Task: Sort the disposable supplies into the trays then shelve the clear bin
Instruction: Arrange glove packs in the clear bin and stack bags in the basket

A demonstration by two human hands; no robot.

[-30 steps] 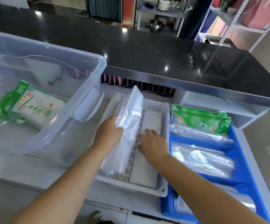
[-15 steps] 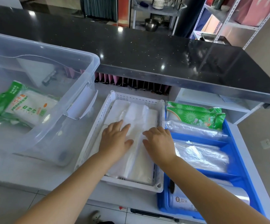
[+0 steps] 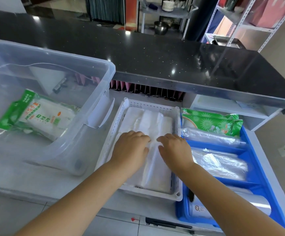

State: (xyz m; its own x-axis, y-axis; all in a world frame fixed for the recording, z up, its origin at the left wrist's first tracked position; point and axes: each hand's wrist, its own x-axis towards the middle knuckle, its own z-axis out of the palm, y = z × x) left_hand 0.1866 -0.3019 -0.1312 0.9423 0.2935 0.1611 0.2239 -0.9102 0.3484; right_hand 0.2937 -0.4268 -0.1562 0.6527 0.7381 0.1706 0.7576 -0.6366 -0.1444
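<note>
A white perforated tray [image 3: 121,116] sits in front of me with flat white plastic packs [image 3: 148,121] lying in it. My left hand [image 3: 131,148] and my right hand [image 3: 175,149] rest side by side on top of these packs, fingers bent slightly and pressing down. The big clear bin [image 3: 95,92] stands to the left of the tray. Inside it lies a green-and-white pack [image 3: 36,116]. A blue divided tray [image 3: 250,150] on the right holds green packs [image 3: 211,122] and clear bag rolls [image 3: 223,161].
A black countertop [image 3: 155,57] overhangs the work surface behind the trays. A row of pink and dark dividers [image 3: 146,90] stands under its edge. A white roll [image 3: 206,210] lies in the blue tray's nearest compartment. Metal shelving [image 3: 257,28] stands at the far right.
My left hand tipped the upright white pack down flat into the white tray. Both hands then slid onto it and now press it close together.
</note>
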